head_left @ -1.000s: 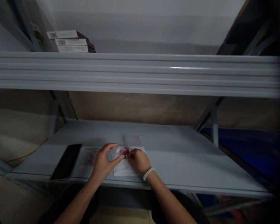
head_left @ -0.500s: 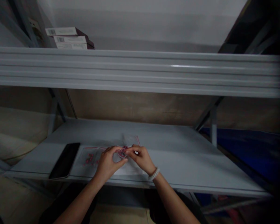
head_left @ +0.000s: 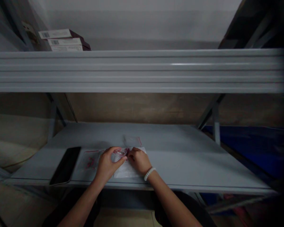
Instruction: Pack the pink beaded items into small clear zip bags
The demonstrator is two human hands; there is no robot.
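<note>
Between finger and thumb, my left hand (head_left: 109, 162) holds a small clear round item with a pinkish rim (head_left: 120, 152), above a white sheet (head_left: 126, 171) on the grey shelf. My right hand (head_left: 139, 160), with a pale beaded bracelet at the wrist, has its fingers curled together against the item's right side; what they pinch is too small to tell. Dark red bits show between the hands. To the left lies a clear bag with red pieces (head_left: 90, 162). Another clear bag with a red edge (head_left: 133, 140) lies just behind the hands.
A black tablet or phone-like slab (head_left: 65, 165) lies at the shelf's left front. An upper metal shelf (head_left: 142, 72) spans the view, with stacked boxes (head_left: 65, 42) at its left. Slanted metal braces stand at both sides, and blue material (head_left: 246, 151) is at the right.
The round item has tilted and shifted slightly left with my left hand. My right hand has turned, its fingers now more curled. The camera view has shifted slightly.
</note>
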